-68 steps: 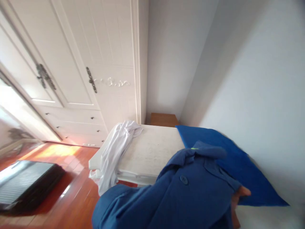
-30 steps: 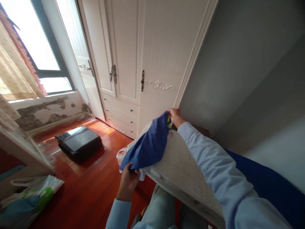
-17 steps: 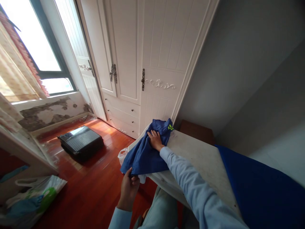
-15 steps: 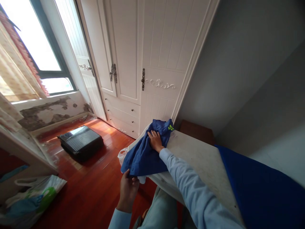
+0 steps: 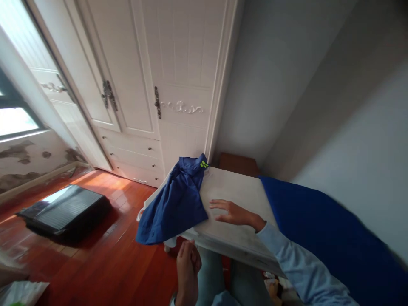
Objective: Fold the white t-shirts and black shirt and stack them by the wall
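A blue shirt [image 5: 176, 199] with a small green logo lies over the left corner of a white mattress [image 5: 232, 199] and hangs down past its edge. My right hand [image 5: 231, 212] is open, fingers spread flat on the bare mattress just right of the shirt, apart from it. My left hand [image 5: 187, 270] sits lower, in front of the mattress edge, fingers curled loosely; it holds nothing I can make out and is clear of the shirt's hem. Light blue sleeves cover both arms.
A dark blue sheet [image 5: 318, 238] covers the mattress's right side by the grey wall. A white wardrobe [image 5: 153, 85] stands behind. A black suitcase [image 5: 63, 210] lies on the red wooden floor. A brown wooden stand [image 5: 237, 163] sits in the far corner.
My right hand slid off the shirt onto the bare mattress, and my left hand let go of the shirt's lower hem. The view swung to the right.
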Action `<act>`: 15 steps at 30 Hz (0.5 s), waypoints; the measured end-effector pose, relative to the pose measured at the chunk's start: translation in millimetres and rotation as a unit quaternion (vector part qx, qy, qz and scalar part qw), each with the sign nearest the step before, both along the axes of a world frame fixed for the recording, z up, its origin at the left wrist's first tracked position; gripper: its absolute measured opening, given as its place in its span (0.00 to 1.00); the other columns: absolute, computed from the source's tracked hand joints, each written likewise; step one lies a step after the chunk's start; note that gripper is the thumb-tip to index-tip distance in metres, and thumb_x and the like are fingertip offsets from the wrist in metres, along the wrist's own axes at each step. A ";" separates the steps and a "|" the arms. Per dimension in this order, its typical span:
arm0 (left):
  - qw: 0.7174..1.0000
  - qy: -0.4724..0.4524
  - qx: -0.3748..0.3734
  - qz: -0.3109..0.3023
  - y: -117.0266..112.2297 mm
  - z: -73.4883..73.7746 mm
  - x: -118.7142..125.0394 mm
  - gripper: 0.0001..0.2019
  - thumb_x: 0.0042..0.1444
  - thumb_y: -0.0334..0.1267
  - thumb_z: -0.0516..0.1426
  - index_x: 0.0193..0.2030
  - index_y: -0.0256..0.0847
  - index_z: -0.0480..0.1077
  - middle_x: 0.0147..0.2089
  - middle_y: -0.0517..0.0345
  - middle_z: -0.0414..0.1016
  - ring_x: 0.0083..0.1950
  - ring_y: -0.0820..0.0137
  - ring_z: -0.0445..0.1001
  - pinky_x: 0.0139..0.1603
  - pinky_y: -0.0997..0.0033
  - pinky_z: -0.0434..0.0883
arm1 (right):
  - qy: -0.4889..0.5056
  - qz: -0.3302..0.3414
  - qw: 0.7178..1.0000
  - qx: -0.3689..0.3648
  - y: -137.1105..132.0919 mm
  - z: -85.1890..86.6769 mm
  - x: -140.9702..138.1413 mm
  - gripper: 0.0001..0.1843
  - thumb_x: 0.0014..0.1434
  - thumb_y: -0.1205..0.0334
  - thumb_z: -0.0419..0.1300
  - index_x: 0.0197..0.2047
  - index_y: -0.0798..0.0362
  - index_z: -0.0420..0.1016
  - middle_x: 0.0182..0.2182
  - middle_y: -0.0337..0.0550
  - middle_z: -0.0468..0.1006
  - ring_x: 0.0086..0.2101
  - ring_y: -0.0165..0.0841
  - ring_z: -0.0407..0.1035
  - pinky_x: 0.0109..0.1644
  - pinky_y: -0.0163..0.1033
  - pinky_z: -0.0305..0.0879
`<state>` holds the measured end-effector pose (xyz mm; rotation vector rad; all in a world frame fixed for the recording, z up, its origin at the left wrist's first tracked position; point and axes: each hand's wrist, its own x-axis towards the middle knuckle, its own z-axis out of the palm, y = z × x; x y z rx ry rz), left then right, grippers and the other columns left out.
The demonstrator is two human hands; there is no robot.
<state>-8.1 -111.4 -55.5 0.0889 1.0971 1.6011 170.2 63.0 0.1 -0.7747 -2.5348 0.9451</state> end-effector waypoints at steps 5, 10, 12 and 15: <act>0.984 0.059 -0.003 -0.169 6.2 -12.9 37.4 0.26 0.42 0.55 0.68 0.22 0.41 0.59 0.19 0.68 0.56 0.18 0.80 0.55 0.18 0.77 0.51 | -0.011 -0.296 0.955 0.017 -31.7 19.9 182.8 0.29 0.64 0.43 0.59 0.63 0.49 0.74 0.63 0.51 0.74 0.63 0.44 0.66 0.70 0.54 0.60; 0.964 0.045 -0.055 -0.257 8.3 -28.3 59.2 0.24 0.40 0.54 0.70 0.26 0.40 0.64 0.21 0.65 0.65 0.19 0.78 0.62 0.19 0.78 0.56 | -0.187 -0.621 0.759 0.060 -73.8 31.9 351.3 0.25 0.62 0.57 0.60 0.60 0.56 0.76 0.61 0.59 0.74 0.61 0.47 0.69 0.65 0.50 0.65; 0.959 0.027 -0.073 -0.274 9.0 -36.0 62.9 0.22 0.40 0.52 0.70 0.32 0.38 0.69 0.24 0.62 0.70 0.21 0.76 0.66 0.21 0.77 0.60 | -0.262 -0.697 0.668 0.025 -95.6 28.5 389.0 0.23 0.60 0.62 0.61 0.57 0.61 0.77 0.58 0.66 0.75 0.58 0.49 0.72 0.60 0.47 0.68; 0.953 0.016 -0.100 -0.285 10.5 -46.6 64.6 0.24 0.40 0.49 0.70 0.40 0.36 0.74 0.26 0.60 0.74 0.21 0.74 0.69 0.20 0.77 0.61 | -0.288 -0.718 0.633 -0.005 -124.0 15.3 410.1 0.16 0.57 0.64 0.65 0.48 0.60 0.82 0.50 0.67 0.80 0.51 0.50 0.76 0.51 0.45 0.70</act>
